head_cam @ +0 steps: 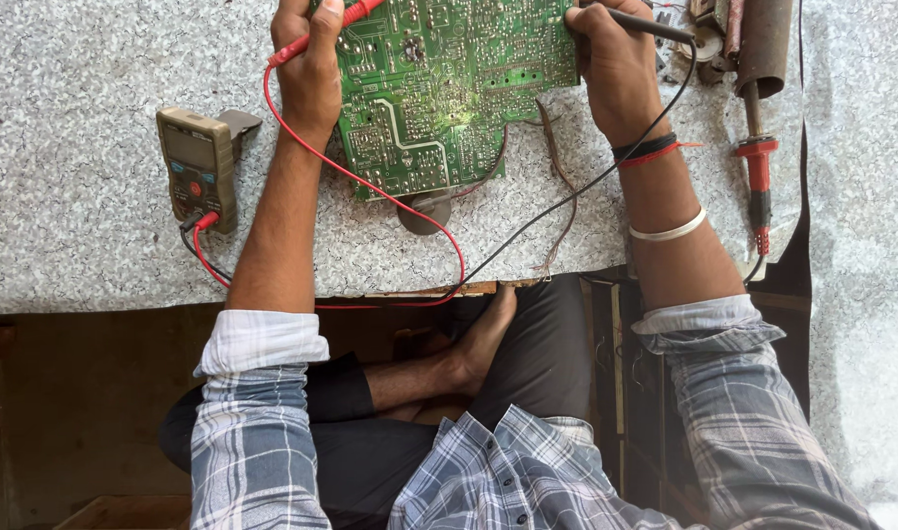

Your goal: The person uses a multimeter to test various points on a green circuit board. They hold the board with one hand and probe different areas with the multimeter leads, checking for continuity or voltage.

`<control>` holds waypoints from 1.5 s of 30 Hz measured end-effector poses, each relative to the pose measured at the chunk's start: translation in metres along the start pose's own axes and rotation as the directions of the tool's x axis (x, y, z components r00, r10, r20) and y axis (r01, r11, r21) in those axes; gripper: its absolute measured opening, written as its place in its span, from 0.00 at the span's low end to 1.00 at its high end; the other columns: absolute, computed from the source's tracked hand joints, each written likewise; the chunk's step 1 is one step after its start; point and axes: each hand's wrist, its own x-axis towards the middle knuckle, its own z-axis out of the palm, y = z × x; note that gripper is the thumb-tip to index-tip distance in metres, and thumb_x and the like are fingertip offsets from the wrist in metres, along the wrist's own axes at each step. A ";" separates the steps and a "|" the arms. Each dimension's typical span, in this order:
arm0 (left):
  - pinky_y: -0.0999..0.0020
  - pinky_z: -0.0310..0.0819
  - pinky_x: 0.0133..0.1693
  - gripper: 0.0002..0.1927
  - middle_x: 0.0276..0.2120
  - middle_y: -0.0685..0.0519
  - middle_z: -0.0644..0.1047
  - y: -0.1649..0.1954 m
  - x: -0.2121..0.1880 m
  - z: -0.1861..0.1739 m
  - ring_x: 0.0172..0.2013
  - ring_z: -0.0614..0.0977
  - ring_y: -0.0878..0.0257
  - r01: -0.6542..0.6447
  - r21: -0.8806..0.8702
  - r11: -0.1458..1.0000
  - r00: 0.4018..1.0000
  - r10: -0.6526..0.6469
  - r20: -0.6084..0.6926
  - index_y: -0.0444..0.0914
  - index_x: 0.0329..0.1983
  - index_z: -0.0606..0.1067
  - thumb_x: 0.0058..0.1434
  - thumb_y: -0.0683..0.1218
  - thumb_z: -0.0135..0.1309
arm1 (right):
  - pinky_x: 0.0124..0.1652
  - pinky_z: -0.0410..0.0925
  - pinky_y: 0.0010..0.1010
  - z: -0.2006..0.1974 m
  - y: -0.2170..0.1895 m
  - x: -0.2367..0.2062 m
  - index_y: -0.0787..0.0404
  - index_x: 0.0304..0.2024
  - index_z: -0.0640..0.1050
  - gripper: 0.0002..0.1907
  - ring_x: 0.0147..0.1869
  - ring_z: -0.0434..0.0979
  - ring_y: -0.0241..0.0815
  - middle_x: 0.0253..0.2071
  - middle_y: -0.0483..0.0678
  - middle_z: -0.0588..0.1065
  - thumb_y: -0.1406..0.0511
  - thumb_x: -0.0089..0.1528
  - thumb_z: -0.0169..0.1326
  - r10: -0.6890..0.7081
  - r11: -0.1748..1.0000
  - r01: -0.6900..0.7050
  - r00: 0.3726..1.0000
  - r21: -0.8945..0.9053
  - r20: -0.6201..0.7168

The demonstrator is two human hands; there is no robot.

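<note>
Two probes are being held to the board (439, 88), far centre: the red probe (321, 29) gripped by the left hand (309, 74), the black probe (645, 25) by the right hand (616, 69). A meter (198, 167) reading is probably being awaited.

Green circuit board (439, 88) flat between red probe (316, 37), black probe (650, 25)

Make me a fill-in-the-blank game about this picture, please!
1. The left hand holds a probe coloured ____.
2. The right hand holds a probe coloured ____.
3. Both probes touch a circuit board coloured ____.
4. The red wire plugs into the ____ on the left.

Missing words: red, black, green, meter.
</note>
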 end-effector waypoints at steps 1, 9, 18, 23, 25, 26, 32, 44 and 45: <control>0.68 0.64 0.41 0.13 0.33 0.59 0.69 -0.003 -0.001 -0.001 0.36 0.66 0.70 0.005 -0.002 1.000 1.000 -0.005 -0.001 0.32 0.42 0.71 0.79 0.47 0.47 | 0.29 0.59 0.26 -0.001 0.003 0.001 0.59 0.30 0.73 0.12 0.26 0.63 0.31 0.25 0.39 0.66 0.69 0.70 0.54 0.011 1.000 -0.011 1.000 0.029 -0.012; 0.65 0.53 0.32 0.22 0.23 0.61 0.61 -0.017 -0.004 -0.009 0.26 0.60 0.71 0.063 0.054 0.997 0.998 -0.061 -0.031 0.34 0.28 0.64 0.78 0.50 0.48 | 0.36 0.64 0.31 -0.010 0.016 0.004 0.61 0.34 0.74 0.09 0.33 0.70 0.35 0.30 0.43 0.72 0.66 0.69 0.52 0.056 0.975 -0.045 0.997 0.216 -0.046; 0.64 0.59 0.33 0.22 0.29 0.58 0.65 -0.021 -0.009 -0.010 0.32 0.64 0.68 0.006 0.014 1.000 1.000 -0.006 -0.019 0.31 0.34 0.66 0.81 0.51 0.48 | 0.35 0.61 0.29 -0.005 0.011 0.003 0.62 0.32 0.75 0.09 0.32 0.66 0.33 0.29 0.42 0.71 0.67 0.68 0.55 -0.003 0.997 0.006 0.999 0.081 -0.042; 0.65 0.56 0.34 0.21 0.26 0.60 0.63 -0.017 -0.007 -0.009 0.29 0.61 0.70 0.052 0.089 0.995 0.998 -0.048 -0.050 0.33 0.31 0.65 0.78 0.50 0.48 | 0.33 0.64 0.29 -0.002 0.006 0.002 0.64 0.33 0.76 0.07 0.31 0.70 0.35 0.29 0.44 0.73 0.72 0.68 0.54 -0.083 0.995 0.083 0.997 0.062 -0.003; 0.65 0.57 0.34 0.20 0.26 0.60 0.63 -0.014 -0.005 -0.007 0.29 0.61 0.70 0.049 0.072 0.996 0.998 -0.046 -0.044 0.33 0.31 0.66 0.78 0.49 0.48 | 0.31 0.63 0.27 -0.002 0.005 0.004 0.64 0.33 0.74 0.08 0.30 0.69 0.34 0.29 0.44 0.73 0.73 0.69 0.53 -0.100 0.991 0.099 0.995 0.090 0.004; 0.64 0.57 0.35 0.19 0.27 0.60 0.64 -0.013 -0.004 -0.007 0.29 0.61 0.70 0.048 0.058 0.997 0.998 -0.046 -0.038 0.32 0.32 0.67 0.78 0.49 0.49 | 0.31 0.62 0.27 -0.002 0.004 0.005 0.64 0.33 0.75 0.08 0.29 0.68 0.34 0.29 0.44 0.73 0.74 0.69 0.52 -0.107 0.991 0.106 0.994 0.077 0.014; 0.69 0.67 0.43 0.11 0.38 0.57 0.72 0.004 0.000 0.001 0.39 0.70 0.69 0.013 -0.017 1.000 1.000 -0.012 0.010 0.31 0.48 0.71 0.79 0.46 0.47 | 0.28 0.62 0.24 -0.001 -0.001 0.009 0.65 0.39 0.79 0.05 0.27 0.68 0.31 0.28 0.43 0.74 0.74 0.67 0.51 -0.056 0.998 0.056 0.998 0.038 0.012; 0.64 0.74 0.59 0.15 0.52 0.48 0.78 0.011 0.004 0.005 0.53 0.79 0.63 -0.028 0.108 0.994 1.000 0.028 0.007 0.33 0.57 0.73 0.75 0.47 0.44 | 0.29 0.62 0.17 0.010 -0.029 -0.001 0.69 0.52 0.80 0.12 0.29 0.68 0.24 0.32 0.39 0.76 0.72 0.68 0.53 -0.015 1.000 0.015 1.000 0.021 0.026; 0.64 0.74 0.60 0.16 0.52 0.48 0.78 0.009 0.003 0.005 0.54 0.79 0.63 -0.030 0.096 0.995 1.000 0.029 0.010 0.33 0.57 0.73 0.76 0.47 0.44 | 0.29 0.62 0.17 0.009 -0.029 -0.001 0.70 0.52 0.80 0.12 0.30 0.69 0.24 0.33 0.40 0.76 0.72 0.68 0.53 -0.009 1.000 0.008 1.000 0.024 0.026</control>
